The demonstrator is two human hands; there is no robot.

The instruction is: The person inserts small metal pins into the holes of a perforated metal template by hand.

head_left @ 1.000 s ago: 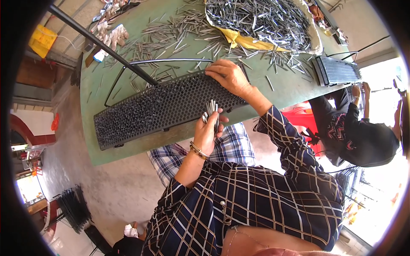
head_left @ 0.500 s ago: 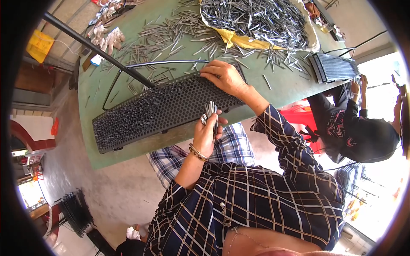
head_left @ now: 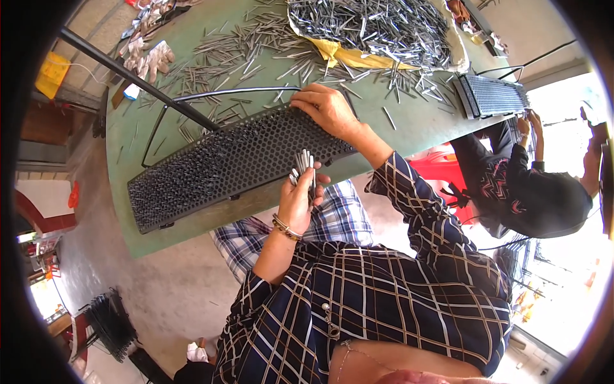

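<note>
A long black perforated tray (head_left: 236, 163) lies tilted along the near edge of the green table. Thin metal pins fill its left part densely, while the round holes toward the right show bare. My left hand (head_left: 298, 203), just in front of the tray's near edge, is closed round a bunch of short metal pins (head_left: 306, 160) whose ends stick up. My right hand (head_left: 329, 112) rests over the tray's far edge, right of its middle. Its fingers are bent and pressed together; whatever is at their tips is hidden.
Loose pins (head_left: 256, 45) lie scattered over the green table (head_left: 144, 237). A big heap of pins (head_left: 377, 29) sits on a sheet with a yellow edge (head_left: 358, 57). A black bar (head_left: 141, 80) crosses at left, near gloves (head_left: 153, 61). At right a person (head_left: 531, 192) works at another tray (head_left: 495, 96).
The whole view has shifted slightly, so everything sits a little further left. Both hands keep nearly the same places at the tray, and the left still holds the pins.
</note>
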